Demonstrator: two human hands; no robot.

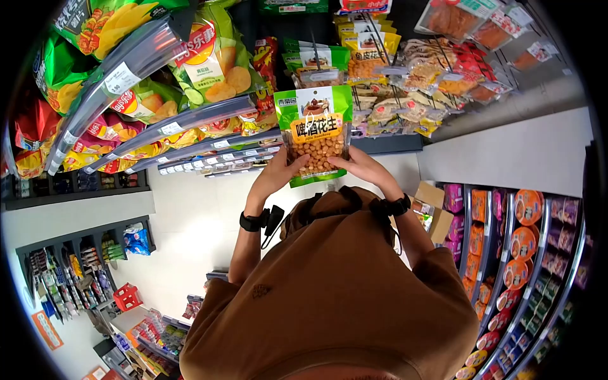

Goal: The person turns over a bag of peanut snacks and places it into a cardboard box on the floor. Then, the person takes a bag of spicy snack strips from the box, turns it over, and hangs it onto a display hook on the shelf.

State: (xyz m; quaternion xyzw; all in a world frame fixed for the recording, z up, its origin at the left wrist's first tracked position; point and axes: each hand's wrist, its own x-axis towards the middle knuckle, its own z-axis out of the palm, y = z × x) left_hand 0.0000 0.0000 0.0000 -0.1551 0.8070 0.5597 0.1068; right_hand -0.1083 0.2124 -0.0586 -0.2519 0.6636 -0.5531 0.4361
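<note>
A green and white bag of peanuts (315, 134) with a clear window is held upright in front of my chest, its printed front facing me. My left hand (279, 171) grips its lower left side, the thumb pressed over the front. On the lower right side, my right hand (366, 167) holds it the same way, thumb also on the front. The other fingers of both hands are hidden behind the bag. Just beyond the bag's top, a similar green bag (316, 58) hangs on a rack hook.
Shelves of chip bags (212, 60) rise at the left. Hanging snack packs (424, 73) fill the hooks ahead and to the right. An open cardboard box (430, 196) stands near my right elbow, by shelves of noodle bowls (523, 244). A red basket (127, 296) is at lower left.
</note>
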